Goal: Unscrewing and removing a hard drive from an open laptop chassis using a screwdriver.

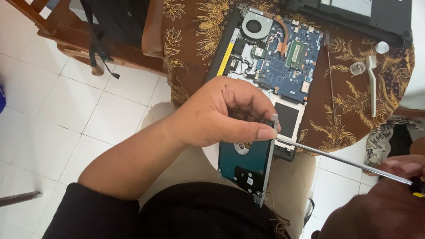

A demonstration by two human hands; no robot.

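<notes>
My left hand (221,113) grips a laptop hard drive (243,166) in its metal bracket, held over my lap with the teal circuit side up. My thumb presses on the bracket's top right edge. My right hand (389,194) at the lower right holds a long screwdriver (345,161). Its thin shaft runs up and left, and its tip meets the bracket's side by my thumb. Behind them an opened laptop (274,53) lies on the table with its blue motherboard and fan exposed.
A round table with a brown and gold patterned cloth (195,40) holds a white brush (372,79), two small round caps (381,47), a thin rod (330,75) and a dark laptop cover (376,13). A wooden chair (88,40) stands at the upper left on white floor tiles.
</notes>
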